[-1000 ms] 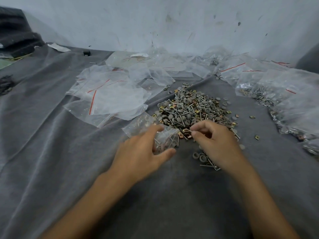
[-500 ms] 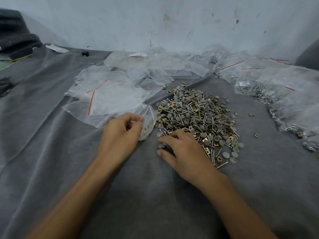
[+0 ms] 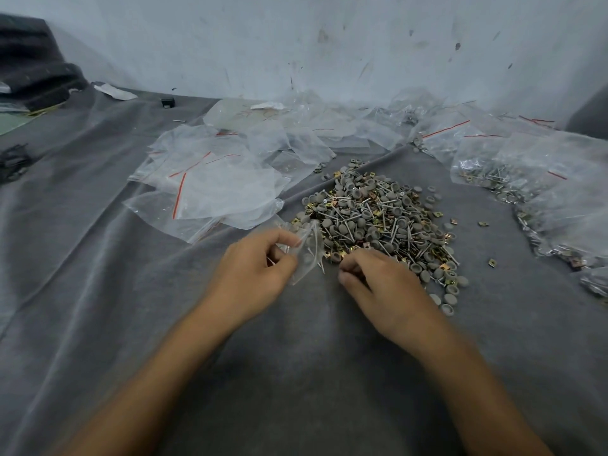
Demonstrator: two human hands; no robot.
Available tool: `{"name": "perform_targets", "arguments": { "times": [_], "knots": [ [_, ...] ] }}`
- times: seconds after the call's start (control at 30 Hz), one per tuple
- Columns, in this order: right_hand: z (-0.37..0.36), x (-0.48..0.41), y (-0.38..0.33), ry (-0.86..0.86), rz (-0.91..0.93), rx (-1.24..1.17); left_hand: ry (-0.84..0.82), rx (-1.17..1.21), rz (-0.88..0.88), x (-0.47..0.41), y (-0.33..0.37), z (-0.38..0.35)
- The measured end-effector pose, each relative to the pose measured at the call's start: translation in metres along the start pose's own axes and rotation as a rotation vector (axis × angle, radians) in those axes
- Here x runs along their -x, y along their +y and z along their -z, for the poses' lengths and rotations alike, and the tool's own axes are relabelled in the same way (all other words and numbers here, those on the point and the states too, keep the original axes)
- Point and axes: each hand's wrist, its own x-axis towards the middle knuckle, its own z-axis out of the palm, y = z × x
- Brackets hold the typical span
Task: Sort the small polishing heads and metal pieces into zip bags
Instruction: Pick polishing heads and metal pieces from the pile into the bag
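We see grey polishing heads (image 3: pixel 378 213) w/ gold-yellow metal pieces (image 3: pixel 437 214), clear zip bags (image 3: pixel 223 189) w/ red seal stripes, grey cloth (image 3: pixel 296 373), white scuffed wall (image 3: pixel 329 44).

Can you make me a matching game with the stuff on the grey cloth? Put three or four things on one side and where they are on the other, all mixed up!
Things:
1. small zip bag
2. pile of polishing heads and metal pieces
3. empty zip bags
4. filled zip bags

Places:
A. far right of the cloth
B. pinched in the left hand
C. middle, just beyond the right hand
D. left of the pile, lying flat

Pairs: 1-B, 2-C, 3-D, 4-A
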Motion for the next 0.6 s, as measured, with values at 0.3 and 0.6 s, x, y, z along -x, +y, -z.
{"name": "perform_targets", "arguments": {
  "times": [0.3, 0.6],
  "knots": [
    [-0.008, 0.0, -0.015, 0.192, 0.05, -0.391, -0.134, 0.029, 0.017, 0.005, 0.004, -0.005],
    [-0.009, -0.004, -0.015, 0.221, 0.035, -0.581, -0.14, 0.019, -0.003, 0.006, 0.006, -0.006]
  ]
}}
